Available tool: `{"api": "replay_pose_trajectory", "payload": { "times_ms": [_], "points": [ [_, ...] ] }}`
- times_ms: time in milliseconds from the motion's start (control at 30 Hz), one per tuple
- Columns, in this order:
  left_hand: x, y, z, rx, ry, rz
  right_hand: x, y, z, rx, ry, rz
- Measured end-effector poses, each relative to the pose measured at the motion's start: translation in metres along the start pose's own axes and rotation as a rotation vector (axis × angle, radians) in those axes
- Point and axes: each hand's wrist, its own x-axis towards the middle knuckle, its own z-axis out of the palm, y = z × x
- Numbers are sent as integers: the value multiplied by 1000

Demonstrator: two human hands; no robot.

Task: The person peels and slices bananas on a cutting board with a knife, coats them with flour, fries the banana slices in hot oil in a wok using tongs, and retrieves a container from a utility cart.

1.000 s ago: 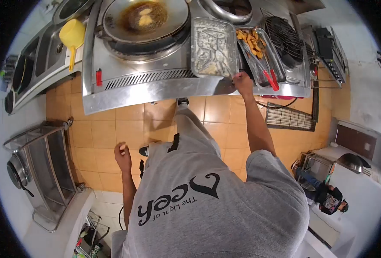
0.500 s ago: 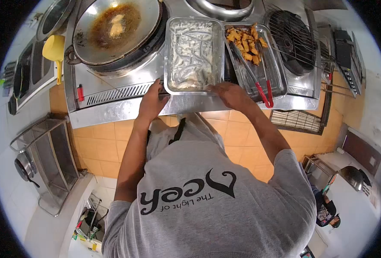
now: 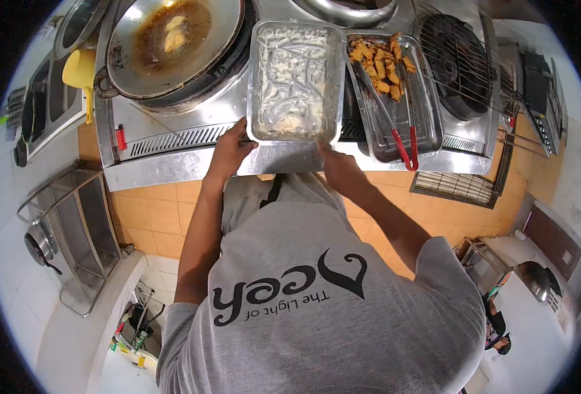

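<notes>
A rectangular metal tray holds long, thin pieces coated in whitish batter, perhaps small fish. At its near left corner, my left hand grips the edge, with the thumb in front and the fingers along the side. My right hand is closed at the near right part of the rim, its fingertips against the tray; some fingers are hidden. Left of the tray, a large wok contains brown oil with golden fried pieces in it. To the right, a second tray carries browned fried pieces.
Red-handled tongs lie across the second tray, handles toward me. A wire grill rack covers the right burner. A yellow dipper hangs near the wok, and a red lighter lies on the stove. A person is behind me.
The battered tray looks slightly larger and nearer to the camera. My right hand has shifted left and inward along the rim. My left hand stays at the corner. The view has shifted slightly.
</notes>
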Motion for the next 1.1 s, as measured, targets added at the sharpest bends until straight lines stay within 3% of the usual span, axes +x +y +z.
{"api": "replay_pose_trajectory", "payload": {
  "times_ms": [233,367,467,500,600,700,800,933,967,1100],
  "points": [
    [2,-9,5,166,57,56,24,-22,-10,115,-66,-29],
    [2,-15,7,216,79,138,52,-21,-33,158,-291,-33],
    [-2,5,6,229,30,-6,68,-19,-25,281,-389,-69],
    [-2,4,8,203,79,67,70,-32,-34,381,-540,77],
    [-3,3,8,213,60,65,63,-38,-16,759,-515,145],
    [-2,-5,10,200,56,72,54,-61,-16,1072,-475,428],
    [-2,-10,12,244,90,93,52,-66,1,1437,-421,549],
    [-2,-12,13,215,81,21,52,-66,10,1996,-353,587],
    [-2,-11,13,217,82,42,52,-56,21,2081,-352,505],
    [-4,-12,11,139,89,151,55,-50,15,2138,-289,396]
  ]
}}
